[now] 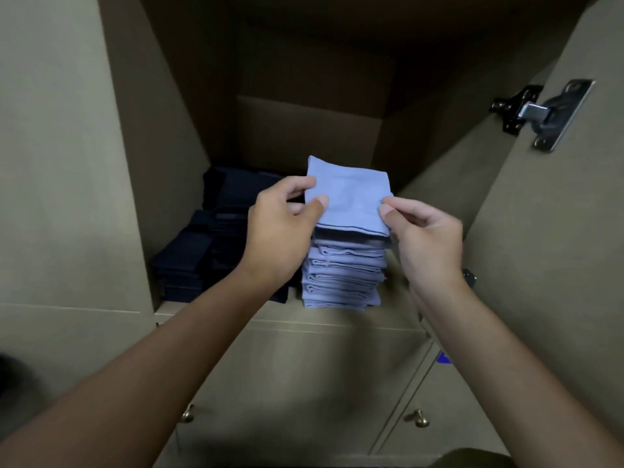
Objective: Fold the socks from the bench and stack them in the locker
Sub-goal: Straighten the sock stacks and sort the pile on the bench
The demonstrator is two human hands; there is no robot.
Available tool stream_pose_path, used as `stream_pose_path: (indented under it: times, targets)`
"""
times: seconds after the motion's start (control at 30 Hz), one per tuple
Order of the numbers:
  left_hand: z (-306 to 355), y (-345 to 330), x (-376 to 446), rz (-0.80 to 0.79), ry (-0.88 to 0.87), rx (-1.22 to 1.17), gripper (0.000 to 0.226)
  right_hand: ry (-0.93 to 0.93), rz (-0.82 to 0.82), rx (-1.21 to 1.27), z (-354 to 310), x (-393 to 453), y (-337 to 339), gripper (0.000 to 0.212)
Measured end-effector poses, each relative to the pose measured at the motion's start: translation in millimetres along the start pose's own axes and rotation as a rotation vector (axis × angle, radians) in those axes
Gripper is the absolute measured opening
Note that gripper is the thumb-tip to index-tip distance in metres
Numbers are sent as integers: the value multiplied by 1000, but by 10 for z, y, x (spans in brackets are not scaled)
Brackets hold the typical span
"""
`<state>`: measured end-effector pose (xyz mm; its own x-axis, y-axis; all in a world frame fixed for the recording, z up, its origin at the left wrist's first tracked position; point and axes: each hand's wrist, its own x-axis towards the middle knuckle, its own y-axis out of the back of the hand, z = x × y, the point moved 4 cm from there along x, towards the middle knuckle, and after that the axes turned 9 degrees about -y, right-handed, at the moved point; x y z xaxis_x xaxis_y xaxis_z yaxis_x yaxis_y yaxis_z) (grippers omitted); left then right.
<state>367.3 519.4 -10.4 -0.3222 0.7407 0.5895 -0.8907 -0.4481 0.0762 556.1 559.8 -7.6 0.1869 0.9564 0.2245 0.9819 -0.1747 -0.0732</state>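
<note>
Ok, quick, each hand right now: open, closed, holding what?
Left hand: pinches the left edge of the top folded light-blue sock.
Right hand: pinches the same sock's right edge.

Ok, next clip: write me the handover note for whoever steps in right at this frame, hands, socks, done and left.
Left hand: pinches the left edge of the top light blue folded sock.
Right hand: pinches its right edge.
That sock sits on top of the tall light blue stack, at the front of the locker shelf. Dark navy stacks stand to its left, further in.
Done: many socks folded and stacked; this one is placed or nearly so.
Left: square it up, let go, go back for more. The bench is out of view, so I cannot tell how many remain.
</note>
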Motion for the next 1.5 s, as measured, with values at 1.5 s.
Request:
stream_pose_path:
  times: [1.5]
  targets:
    - [226, 1092, -528, -451, -403, 803, 34, 543, -577, -759, -186, -557, -655, 31]
